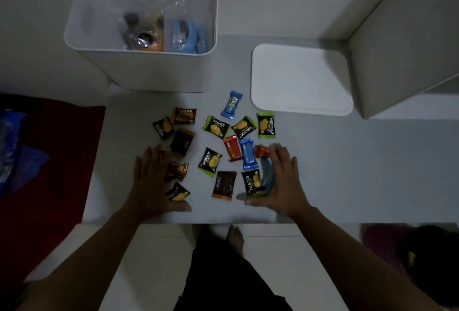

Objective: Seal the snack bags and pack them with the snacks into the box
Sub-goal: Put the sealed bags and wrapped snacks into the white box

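Several small snack packets lie scattered on the white table (pixel 347 174): green-edged ones (pixel 215 127), brown ones (pixel 224 185), blue ones (pixel 232 105) and a red one (pixel 233 148). My left hand (pixel 151 181) lies flat with spread fingers at the left edge of the pile, touching brown packets (pixel 176 171). My right hand (pixel 283 179) rests open on the right edge, against a blue packet (pixel 267 176) and an orange one (pixel 262 151). The white box (pixel 139 72) stands at the back left; clear snack bags (pixel 149 29) and a blue pack (pixel 186 37) lie inside.
The box's white lid (pixel 300 82) lies flat to the right of the box. A white wall or cabinet (pixel 407 37) rises at the far right. A dark red cloth (pixel 49 161) with blue plastic lies left of the table. My feet show below the table's front edge.
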`<state>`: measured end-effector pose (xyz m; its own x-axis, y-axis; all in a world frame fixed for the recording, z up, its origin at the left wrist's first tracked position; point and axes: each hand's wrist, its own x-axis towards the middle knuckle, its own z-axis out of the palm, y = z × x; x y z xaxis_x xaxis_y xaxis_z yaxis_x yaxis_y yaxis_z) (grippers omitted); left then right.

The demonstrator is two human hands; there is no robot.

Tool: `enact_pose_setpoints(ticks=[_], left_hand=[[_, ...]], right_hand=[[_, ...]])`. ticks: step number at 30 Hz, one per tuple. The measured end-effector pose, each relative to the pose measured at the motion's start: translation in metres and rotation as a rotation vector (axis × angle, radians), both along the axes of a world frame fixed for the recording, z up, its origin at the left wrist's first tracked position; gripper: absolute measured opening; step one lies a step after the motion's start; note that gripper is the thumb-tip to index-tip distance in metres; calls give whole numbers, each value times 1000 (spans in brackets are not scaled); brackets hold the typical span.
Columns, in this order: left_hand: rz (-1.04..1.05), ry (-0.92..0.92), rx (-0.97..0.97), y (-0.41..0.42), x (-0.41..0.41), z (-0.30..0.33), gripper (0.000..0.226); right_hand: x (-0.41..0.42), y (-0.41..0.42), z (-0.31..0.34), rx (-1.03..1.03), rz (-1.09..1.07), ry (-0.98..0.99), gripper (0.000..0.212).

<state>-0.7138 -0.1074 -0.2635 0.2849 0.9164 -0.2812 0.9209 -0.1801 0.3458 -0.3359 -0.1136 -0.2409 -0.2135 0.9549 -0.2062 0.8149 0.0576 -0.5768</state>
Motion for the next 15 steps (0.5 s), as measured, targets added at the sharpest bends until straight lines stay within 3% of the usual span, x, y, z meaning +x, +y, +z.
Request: enact_pose_setpoints(ticks=[9,15], left_hand=[[-112,126,147,49,23,8,155],[-142,145,100,73,25,0,149]], right_hand=[[-46,35,-22,211,218,-249,141],[-64,48,-31,256,331,-295,110]])
